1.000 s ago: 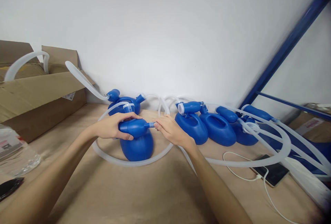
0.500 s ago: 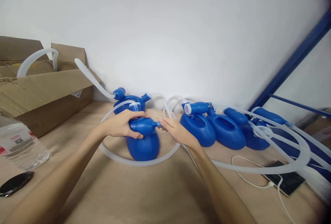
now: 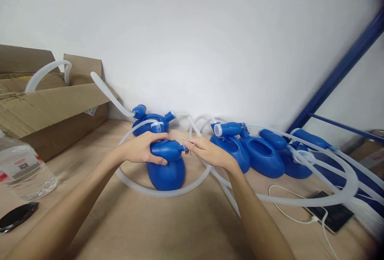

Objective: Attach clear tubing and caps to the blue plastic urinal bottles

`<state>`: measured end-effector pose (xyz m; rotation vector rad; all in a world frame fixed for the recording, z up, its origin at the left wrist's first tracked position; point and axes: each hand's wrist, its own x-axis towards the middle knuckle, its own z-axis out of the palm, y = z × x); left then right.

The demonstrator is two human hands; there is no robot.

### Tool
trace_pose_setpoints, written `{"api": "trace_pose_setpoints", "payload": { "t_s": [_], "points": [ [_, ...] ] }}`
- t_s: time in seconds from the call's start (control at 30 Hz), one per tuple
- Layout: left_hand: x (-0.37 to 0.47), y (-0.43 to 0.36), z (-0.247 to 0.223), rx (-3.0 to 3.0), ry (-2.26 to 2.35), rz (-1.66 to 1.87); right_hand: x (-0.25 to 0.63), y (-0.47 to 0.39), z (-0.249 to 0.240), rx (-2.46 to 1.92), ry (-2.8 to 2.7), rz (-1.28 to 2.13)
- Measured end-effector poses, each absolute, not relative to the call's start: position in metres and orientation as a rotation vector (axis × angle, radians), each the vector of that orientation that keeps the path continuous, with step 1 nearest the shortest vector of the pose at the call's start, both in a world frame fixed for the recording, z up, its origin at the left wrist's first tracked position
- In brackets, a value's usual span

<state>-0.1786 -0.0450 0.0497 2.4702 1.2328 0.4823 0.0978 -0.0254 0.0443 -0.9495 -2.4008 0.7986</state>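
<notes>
My left hand [image 3: 143, 148] is closed around a blue bulb-shaped plastic urinal head [image 3: 168, 151], thumb on its near side. The head lies sideways above a blue urinal bottle [image 3: 167, 175], its narrow nozzle pointing right. My right hand [image 3: 207, 150] pinches the end of that nozzle [image 3: 182, 148]. A small metal piece, perhaps a hose clamp, peeks out under the right fingertips; most of it is hidden. Behind my left hand, a pale-capped blue neck [image 3: 157, 127] rises. A translucent hose [image 3: 168, 193] curves around the front of the bottle.
Several blue urinal bottles [image 3: 262, 158] with hoses stand on the right, another [image 3: 151, 124] behind my hands. Left are an open cardboard box [image 3: 69, 122] and a water bottle [image 3: 25, 168]. A dark oval object [image 3: 18, 217] and a phone [image 3: 333, 214] on a cable lie nearer.
The view has shifted slightly, so things sit a little lower. Both hands keep their hold on the head and nozzle. More hose now shows beside my right forearm.
</notes>
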Motion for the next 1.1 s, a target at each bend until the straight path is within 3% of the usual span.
{"api": "trace_pose_setpoints", "payload": {
  "t_s": [0.47, 0.77, 1.1],
  "points": [
    [-0.183, -0.043, 0.048, 2.43, 1.257, 0.458, 0.109, -0.006, 0.028, -0.801, -2.097, 1.159],
    [-0.183, -0.043, 0.05, 2.429, 1.24, 0.46, 0.113, -0.009, 0.033, -0.878, -2.169, 0.912],
    [-0.186, -0.042, 0.047, 2.424, 1.274, 0.444, 0.111, 0.004, 0.011, -0.763, -2.007, 0.989]
  ]
}}
